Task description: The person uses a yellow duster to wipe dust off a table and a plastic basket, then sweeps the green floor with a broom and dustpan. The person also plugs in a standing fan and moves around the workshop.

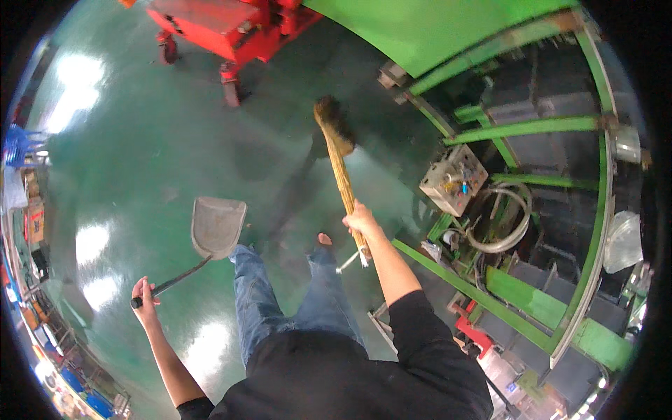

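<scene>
My left hand (145, 301) is closed around the black grip of a long-handled dustpan (218, 225). The grey pan hangs at the far end of its dark handle, left of my legs, over the green floor. My right hand (360, 218) grips the yellowish handle of a broom (338, 164), which points away from me. Dark bristles (336, 122) spread at the broom's far end, slightly blurred, near the floor; I cannot tell whether they touch it. Dustpan and broom are well apart.
A red wheeled machine (231, 35) stands ahead. Along the right runs a green metal frame (525, 129) with a control box (453, 178) and a coiled hose (514, 227). Shelves of mixed goods (52, 343) line the left. Glossy green floor (140, 161) lies between.
</scene>
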`<state>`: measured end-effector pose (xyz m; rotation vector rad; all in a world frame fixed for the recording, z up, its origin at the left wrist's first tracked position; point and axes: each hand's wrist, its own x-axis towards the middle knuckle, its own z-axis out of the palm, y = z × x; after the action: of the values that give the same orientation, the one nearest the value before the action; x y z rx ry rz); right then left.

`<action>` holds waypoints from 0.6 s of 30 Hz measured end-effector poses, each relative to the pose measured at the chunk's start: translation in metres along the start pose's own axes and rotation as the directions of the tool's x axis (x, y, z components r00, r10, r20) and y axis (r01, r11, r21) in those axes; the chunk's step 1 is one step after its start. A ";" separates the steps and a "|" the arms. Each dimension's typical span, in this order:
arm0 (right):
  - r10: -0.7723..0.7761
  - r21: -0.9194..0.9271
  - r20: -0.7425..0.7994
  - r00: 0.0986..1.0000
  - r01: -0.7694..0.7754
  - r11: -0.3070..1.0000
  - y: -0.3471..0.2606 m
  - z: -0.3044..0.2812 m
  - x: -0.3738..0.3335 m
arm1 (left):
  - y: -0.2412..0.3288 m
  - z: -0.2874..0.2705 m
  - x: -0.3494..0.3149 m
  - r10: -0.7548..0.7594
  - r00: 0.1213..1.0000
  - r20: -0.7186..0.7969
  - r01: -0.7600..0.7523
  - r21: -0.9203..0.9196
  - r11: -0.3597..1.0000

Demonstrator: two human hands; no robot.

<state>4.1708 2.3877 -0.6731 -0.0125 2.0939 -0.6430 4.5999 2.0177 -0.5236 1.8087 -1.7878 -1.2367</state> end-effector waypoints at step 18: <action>-0.237 0.640 0.547 0.803 -0.218 0.737 -0.448 0.423 -0.052 | 0.001 -0.284 0.314 -0.069 0.962 -0.265 0.029 -0.150 0.988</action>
<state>4.4281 1.8285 -0.6200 0.1698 1.1443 -1.2131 4.7620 1.6302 -0.4691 1.8470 -1.4757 -1.0487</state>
